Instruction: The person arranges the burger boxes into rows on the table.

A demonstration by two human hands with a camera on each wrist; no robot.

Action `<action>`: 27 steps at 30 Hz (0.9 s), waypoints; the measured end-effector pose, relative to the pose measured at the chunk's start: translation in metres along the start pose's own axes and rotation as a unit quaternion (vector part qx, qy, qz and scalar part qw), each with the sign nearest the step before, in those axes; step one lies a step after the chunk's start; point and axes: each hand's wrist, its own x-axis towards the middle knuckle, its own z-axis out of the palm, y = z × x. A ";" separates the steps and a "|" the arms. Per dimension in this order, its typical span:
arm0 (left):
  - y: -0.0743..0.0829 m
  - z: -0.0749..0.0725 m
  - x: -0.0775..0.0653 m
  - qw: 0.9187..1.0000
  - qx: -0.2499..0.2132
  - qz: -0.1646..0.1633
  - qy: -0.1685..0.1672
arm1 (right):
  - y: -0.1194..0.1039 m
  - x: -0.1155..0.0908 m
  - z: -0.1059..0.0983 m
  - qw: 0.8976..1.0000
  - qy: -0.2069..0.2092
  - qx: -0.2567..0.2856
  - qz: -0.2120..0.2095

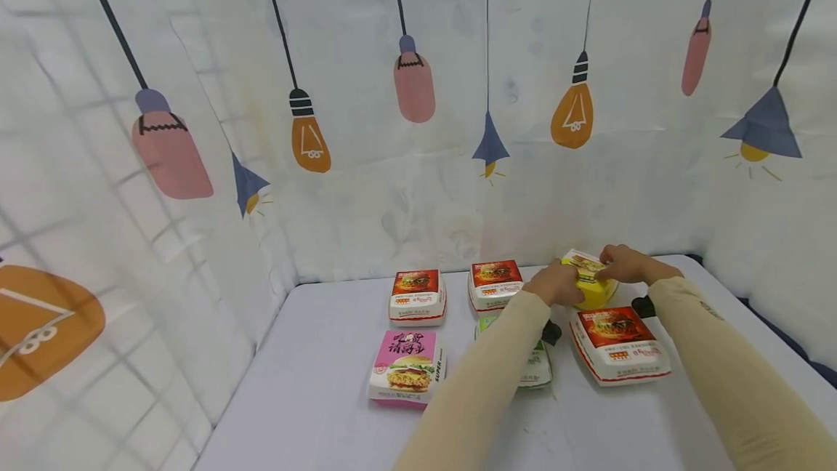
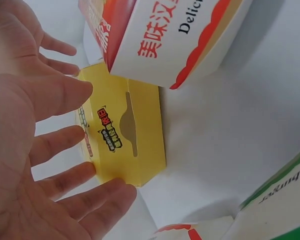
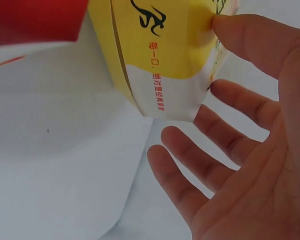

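A yellow and white burger box stands at the far right of the table, with a hand on each side of it. My left hand is at its left side; in the left wrist view the fingers are spread, and fingertips meet the edge of the yellow box. From the other side my right hand reaches it. In the right wrist view the thumb touches the box and the index fingertip lies by its edge, while the other fingers stay extended. Just in front is a red-topped burger box.
Two more red-topped boxes, one left and one nearer the middle, stand along the back. A pink box sits in front of them. My left sleeve partly covers a green and white box. A lamp-patterned cloth hangs behind the table.
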 end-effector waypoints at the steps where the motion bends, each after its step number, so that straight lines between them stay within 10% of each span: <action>1: 0.000 0.000 0.000 1.000 -0.001 -0.002 -0.001 | -0.001 -0.001 0.000 1.000 0.003 -0.002 0.001; 27: -0.005 -0.002 0.005 1.000 0.018 -0.004 -0.007 | -0.005 -0.002 0.004 0.999 -0.019 -0.029 0.003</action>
